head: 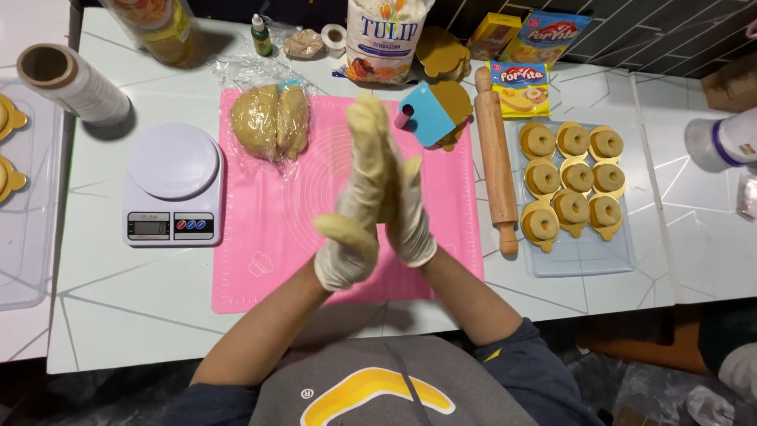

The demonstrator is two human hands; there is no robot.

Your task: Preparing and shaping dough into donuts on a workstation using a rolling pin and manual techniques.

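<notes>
Gloved left hand (359,201) and gloved right hand (410,209) pressed palm to palm, fingers flat and pointing away from the body, raised above the pink mat (268,237) at the middle of the white tabletop (118,300). Between the palms, a small piece of dough (388,185), mostly hidden; only a pale edge visible along the seam, so exact shape hard to tell. Neither hand curled into a grip, both flattened against that piece.

On the far left corner of the mat, a large lump of dough (270,120) on clear wrap, split into two masses, much of it unused. Just left of the mat, a white kitchen scale (173,185), its plate bare. Along the right edge of the mat, a wooden rolling pin (495,162) lying lengthwise. Right of that, a clear tray (579,256) carrying nine ring-shaped pieces on gold bases (574,177), in three rows. Near the top of the mat, a blue scraper (426,114) beside more gold bases. At the far edge, a flour bag (385,35), yellow packets and a small bottle; on the left, a roll of cling film (75,83).

Judging by all this: nine pieces shaped, another in progress, plenty of dough left to portion.
</notes>
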